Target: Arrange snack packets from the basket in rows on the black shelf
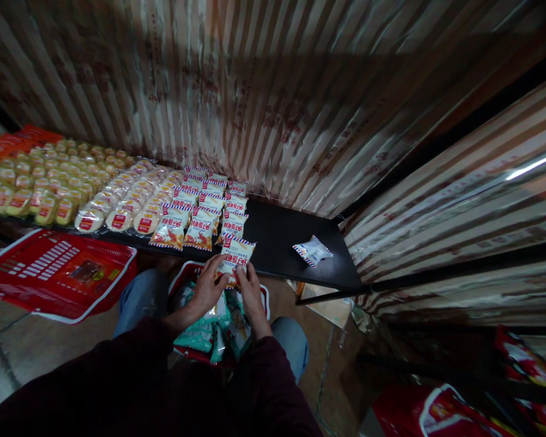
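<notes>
My left hand (208, 287) and my right hand (251, 293) both grip a white snack packet (237, 249) with a red-and-blue striped edge. They hold its lower part from either side, at the front edge of the black shelf (277, 227). Just left of it, similar snack packets (199, 229) lie in overlapping rows. A lone packet (313, 250) rests to the right, its back apparently facing up. Below my hands, between my knees, a red basket (266, 302) contains several green and white packets (198, 337).
Round wrapped cakes (130, 206) and small yellow packs (57, 207) fill the shelf's left part, with orange packaging (20, 142) at its end. An overturned-looking red basket (68, 285) is at my left. A dark frame bar (432, 276) runs right. Red packaging (437, 406) lies lower right.
</notes>
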The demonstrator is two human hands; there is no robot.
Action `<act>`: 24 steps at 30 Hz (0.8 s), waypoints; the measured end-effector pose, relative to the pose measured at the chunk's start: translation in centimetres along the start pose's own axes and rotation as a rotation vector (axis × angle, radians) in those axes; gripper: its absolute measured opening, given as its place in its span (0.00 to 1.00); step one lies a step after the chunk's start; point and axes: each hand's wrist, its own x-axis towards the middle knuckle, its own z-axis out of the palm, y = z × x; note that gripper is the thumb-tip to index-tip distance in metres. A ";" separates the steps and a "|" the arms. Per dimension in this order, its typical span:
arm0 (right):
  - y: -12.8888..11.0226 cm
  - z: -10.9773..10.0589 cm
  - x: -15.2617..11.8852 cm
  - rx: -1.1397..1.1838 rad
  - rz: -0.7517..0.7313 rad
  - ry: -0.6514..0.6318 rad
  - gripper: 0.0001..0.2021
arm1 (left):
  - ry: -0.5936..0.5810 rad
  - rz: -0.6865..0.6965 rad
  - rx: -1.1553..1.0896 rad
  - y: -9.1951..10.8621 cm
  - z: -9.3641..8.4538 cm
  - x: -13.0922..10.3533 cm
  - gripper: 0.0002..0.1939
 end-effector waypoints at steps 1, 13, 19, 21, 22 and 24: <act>0.2 0.0 0.1 -0.017 -0.003 -0.003 0.24 | 0.000 -0.013 -0.007 -0.2 0.1 -0.1 0.24; 0.8 0.1 5.0 -0.190 -0.211 0.094 0.24 | 0.051 0.009 0.070 -1.8 0.9 3.6 0.32; 1.0 0.3 7.1 -0.213 -0.216 0.099 0.23 | 0.077 0.051 0.208 -2.8 1.5 5.1 0.31; 1.1 0.3 7.6 -0.180 -0.202 0.086 0.25 | 0.076 0.050 0.228 -3.3 1.7 5.3 0.31; 1.1 0.4 7.7 -0.160 -0.186 0.081 0.26 | 0.076 0.048 0.234 -3.5 1.8 5.4 0.31; 1.1 0.6 8.0 -0.120 -0.137 0.064 0.29 | 0.071 0.048 0.239 -3.8 2.0 5.5 0.30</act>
